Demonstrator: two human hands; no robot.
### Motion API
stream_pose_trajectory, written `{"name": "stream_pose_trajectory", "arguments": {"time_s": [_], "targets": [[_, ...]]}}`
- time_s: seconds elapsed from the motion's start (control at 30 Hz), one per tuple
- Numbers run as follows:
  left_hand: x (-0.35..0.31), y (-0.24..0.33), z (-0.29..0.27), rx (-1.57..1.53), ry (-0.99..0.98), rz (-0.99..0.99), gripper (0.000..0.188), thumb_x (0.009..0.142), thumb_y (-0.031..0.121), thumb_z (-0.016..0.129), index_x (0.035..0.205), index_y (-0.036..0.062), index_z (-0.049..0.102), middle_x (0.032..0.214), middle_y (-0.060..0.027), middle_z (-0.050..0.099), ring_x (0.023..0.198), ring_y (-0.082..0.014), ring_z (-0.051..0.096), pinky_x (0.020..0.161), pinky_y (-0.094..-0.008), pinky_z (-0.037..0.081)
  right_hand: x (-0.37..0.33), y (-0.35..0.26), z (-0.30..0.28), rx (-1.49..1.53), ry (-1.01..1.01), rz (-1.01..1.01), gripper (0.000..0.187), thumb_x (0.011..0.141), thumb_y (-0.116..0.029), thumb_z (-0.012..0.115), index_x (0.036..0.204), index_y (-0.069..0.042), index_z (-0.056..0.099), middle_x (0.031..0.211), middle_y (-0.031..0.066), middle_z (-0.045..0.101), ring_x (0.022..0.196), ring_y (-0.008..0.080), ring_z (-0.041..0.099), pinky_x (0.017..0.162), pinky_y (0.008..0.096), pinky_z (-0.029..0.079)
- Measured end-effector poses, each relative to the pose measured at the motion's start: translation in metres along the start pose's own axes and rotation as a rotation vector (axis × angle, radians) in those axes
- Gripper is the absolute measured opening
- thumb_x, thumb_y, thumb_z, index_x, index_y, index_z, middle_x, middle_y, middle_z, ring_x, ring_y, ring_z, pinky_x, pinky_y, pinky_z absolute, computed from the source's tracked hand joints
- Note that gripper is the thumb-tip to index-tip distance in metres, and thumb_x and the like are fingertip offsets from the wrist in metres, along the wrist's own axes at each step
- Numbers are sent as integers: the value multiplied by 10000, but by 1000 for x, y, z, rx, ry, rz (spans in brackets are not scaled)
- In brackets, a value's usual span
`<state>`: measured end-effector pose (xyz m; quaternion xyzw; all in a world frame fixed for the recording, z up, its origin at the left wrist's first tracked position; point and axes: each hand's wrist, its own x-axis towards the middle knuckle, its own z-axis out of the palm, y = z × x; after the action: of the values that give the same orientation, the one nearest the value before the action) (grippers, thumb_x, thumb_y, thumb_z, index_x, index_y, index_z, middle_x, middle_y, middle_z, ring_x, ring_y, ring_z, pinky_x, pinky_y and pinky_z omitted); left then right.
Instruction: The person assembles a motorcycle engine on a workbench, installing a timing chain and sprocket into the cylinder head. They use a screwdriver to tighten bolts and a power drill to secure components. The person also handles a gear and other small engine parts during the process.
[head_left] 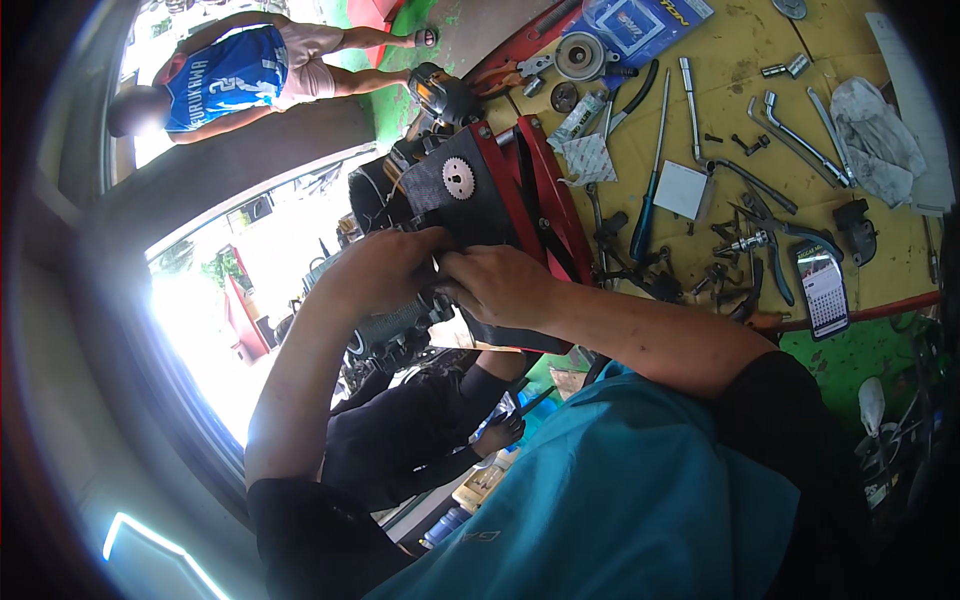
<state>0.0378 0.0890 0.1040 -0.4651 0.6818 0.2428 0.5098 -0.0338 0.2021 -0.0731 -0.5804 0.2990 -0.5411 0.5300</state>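
Observation:
My left hand [382, 262] and my right hand [502, 287] meet at a dark metal engine [392, 333], fingers bent inward and nearly touching. Both are closed around something small and dark at the engine's upper side; the fingers cover it, so I cannot make out what it is. Just beyond them, a toothed silver sprocket [459, 178] lies on a dark mat [478, 212]. A red metal stand [560, 190] borders the mat on its right.
A yellow-topped bench [720, 130] carries a screwdriver [652, 195], pliers [772, 232], wrenches, bolts, a rag [878, 140] and a phone [822, 290]. A co-worker in black [410, 430] is close by the engine's near side. Another person in blue [228, 78] stands at far left.

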Motion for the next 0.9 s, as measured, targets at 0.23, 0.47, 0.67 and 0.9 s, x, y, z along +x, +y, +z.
{"name": "stream_pose_trajectory", "arguments": {"time_s": [0.23, 0.47, 0.67, 0.9], "targets": [[-17, 13, -24, -86, 12, 92, 472, 888, 126, 660, 1353, 91, 585, 1146, -195, 720, 1114, -373, 683, 956, -472, 540, 3, 4, 8, -126, 26, 63, 321, 1035, -329, 581, 930, -28, 610, 649, 190, 653, 636, 396, 689, 617, 517, 557], [-29, 4, -12, -69, 124, 124, 508, 850, 122, 689, 1348, 80, 597, 1192, -182, 683, 1165, -354, 652, 1007, -450, 527, 9, -7, 8, 54, -29, 299, 502, 1073, -397, 486, 803, -22, 682, 672, 228, 670, 685, 434, 697, 672, 542, 566], [-12, -7, -3, 35, 148, 232, 350, 814, 207, 772, 1139, 85, 731, 1203, -141, 684, 1188, -319, 646, 1011, -419, 533, 8, -15, 2, 130, -84, 384, 560, 1080, -411, 474, 761, -8, 697, 711, 247, 672, 742, 451, 692, 723, 550, 547], [3, -1, 7, 220, -32, 15, 230, 771, 285, 775, 955, 153, 813, 959, -119, 750, 1020, -322, 716, 941, -425, 570, 7, -20, 1, 279, -110, 418, 519, 1077, -395, 496, 810, 5, 693, 717, 262, 667, 726, 462, 677, 736, 550, 538]]}}
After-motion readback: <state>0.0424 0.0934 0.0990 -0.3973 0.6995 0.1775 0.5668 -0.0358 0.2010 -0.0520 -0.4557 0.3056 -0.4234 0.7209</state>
